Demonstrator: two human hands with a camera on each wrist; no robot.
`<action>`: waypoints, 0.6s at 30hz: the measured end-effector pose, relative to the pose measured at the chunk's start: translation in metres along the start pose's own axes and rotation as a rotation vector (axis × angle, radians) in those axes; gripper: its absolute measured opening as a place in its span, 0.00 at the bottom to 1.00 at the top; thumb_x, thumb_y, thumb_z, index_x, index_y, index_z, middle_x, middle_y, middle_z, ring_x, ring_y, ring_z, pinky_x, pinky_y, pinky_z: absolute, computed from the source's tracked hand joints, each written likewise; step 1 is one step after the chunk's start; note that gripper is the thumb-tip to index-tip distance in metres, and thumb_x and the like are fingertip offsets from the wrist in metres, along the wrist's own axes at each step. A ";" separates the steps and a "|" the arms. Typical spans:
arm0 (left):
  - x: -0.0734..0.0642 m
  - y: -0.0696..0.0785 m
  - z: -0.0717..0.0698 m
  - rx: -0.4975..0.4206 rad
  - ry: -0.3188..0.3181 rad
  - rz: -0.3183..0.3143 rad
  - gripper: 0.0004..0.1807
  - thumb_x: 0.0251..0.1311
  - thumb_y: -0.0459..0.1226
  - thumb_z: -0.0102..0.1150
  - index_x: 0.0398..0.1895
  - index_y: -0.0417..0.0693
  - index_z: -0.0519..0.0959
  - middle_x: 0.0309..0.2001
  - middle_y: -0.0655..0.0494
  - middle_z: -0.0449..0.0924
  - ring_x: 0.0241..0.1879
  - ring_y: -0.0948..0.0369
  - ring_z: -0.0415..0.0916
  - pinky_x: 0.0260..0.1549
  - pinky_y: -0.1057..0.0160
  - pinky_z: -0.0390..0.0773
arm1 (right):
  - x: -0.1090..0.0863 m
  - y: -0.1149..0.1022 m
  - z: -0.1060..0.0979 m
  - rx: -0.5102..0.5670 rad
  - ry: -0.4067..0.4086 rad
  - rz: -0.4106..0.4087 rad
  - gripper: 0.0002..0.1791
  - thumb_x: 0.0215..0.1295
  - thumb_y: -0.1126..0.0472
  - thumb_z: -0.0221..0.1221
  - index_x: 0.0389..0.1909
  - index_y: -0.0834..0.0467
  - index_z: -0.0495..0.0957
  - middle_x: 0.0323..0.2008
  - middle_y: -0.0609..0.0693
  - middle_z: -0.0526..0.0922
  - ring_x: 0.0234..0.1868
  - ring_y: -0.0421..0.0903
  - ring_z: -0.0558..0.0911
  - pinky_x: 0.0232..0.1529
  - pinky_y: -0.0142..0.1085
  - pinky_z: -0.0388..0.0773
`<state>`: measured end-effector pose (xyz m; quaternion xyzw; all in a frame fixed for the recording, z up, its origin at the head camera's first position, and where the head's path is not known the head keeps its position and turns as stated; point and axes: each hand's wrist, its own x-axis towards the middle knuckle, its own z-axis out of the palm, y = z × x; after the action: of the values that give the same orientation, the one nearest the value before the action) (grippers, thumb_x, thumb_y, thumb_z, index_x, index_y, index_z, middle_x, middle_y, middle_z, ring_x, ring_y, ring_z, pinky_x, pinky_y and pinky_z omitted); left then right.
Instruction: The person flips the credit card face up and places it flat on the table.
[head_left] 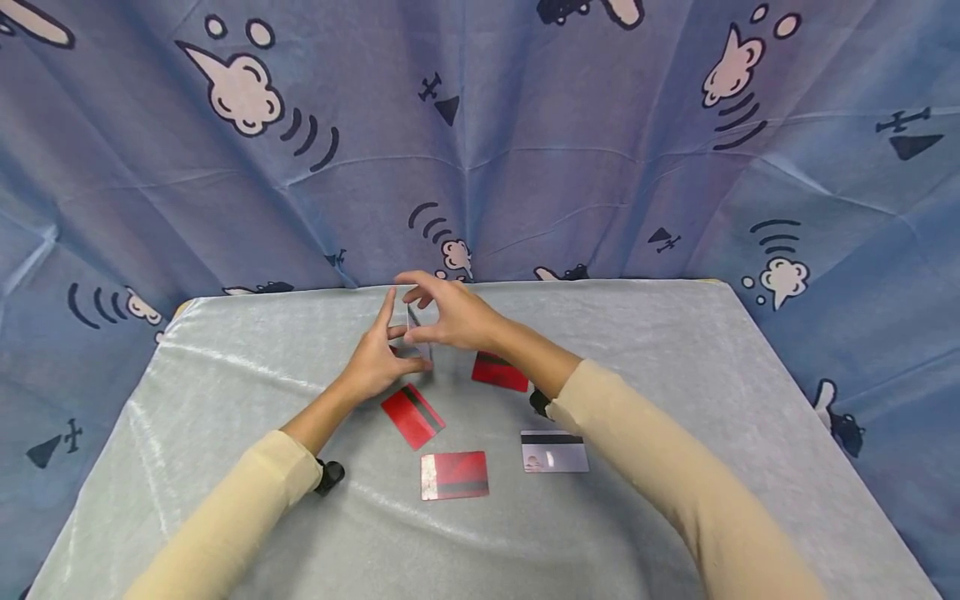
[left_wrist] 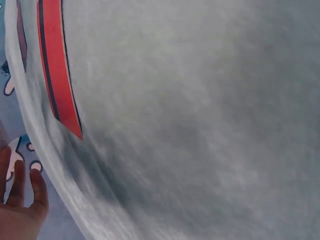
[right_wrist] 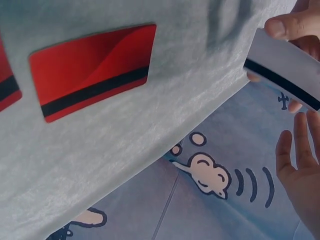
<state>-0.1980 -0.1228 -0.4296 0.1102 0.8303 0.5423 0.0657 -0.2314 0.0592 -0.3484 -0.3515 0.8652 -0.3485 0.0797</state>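
Note:
A pale magnetic stripe card (right_wrist: 287, 62) with a dark band stands tilted above the far part of the table. My left hand (head_left: 371, 362) holds it; in the right wrist view its thumb (right_wrist: 276, 26) lies on the card's face, with fingertips showing behind. From the other side, my right hand (head_left: 461, 318) reaches over with its thumb overlapping the card in the head view. The right fingers (right_wrist: 302, 145) come close to the striped edge; I cannot tell whether they grip it. In the left wrist view, the outer left fingers (left_wrist: 19, 182) are spread apart.
A red card (head_left: 412, 415), a second red card (head_left: 454, 476) and a third red card (right_wrist: 95, 72) lie on the pale cloth-covered table (head_left: 637, 333). A silver-white card (head_left: 555, 456) lies near the right forearm. A blue patterned curtain (head_left: 525, 167) hangs behind the far edge.

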 end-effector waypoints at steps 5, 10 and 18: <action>-0.001 -0.004 -0.005 0.034 0.004 -0.004 0.69 0.49 0.34 0.77 0.80 0.55 0.31 0.58 0.47 0.81 0.35 0.51 0.80 0.40 0.58 0.76 | -0.003 0.004 -0.006 -0.014 -0.009 0.023 0.41 0.57 0.59 0.72 0.71 0.55 0.64 0.55 0.50 0.82 0.55 0.48 0.79 0.61 0.46 0.69; -0.001 -0.005 -0.011 0.052 0.019 -0.005 0.67 0.50 0.33 0.76 0.81 0.56 0.33 0.55 0.49 0.83 0.20 0.58 0.70 0.25 0.64 0.72 | -0.005 0.010 -0.012 -0.042 -0.011 0.029 0.41 0.57 0.59 0.72 0.71 0.54 0.65 0.55 0.49 0.82 0.54 0.48 0.80 0.68 0.50 0.55; -0.002 -0.007 -0.017 0.084 0.042 -0.002 0.65 0.48 0.33 0.78 0.81 0.53 0.39 0.53 0.49 0.83 0.34 0.47 0.72 0.30 0.59 0.71 | -0.013 0.023 -0.014 -0.010 -0.045 0.059 0.42 0.56 0.66 0.72 0.71 0.56 0.64 0.55 0.56 0.81 0.53 0.50 0.79 0.54 0.44 0.75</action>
<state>-0.2006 -0.1413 -0.4288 0.1006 0.8537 0.5090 0.0443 -0.2404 0.0872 -0.3546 -0.3338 0.8749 -0.3339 0.1076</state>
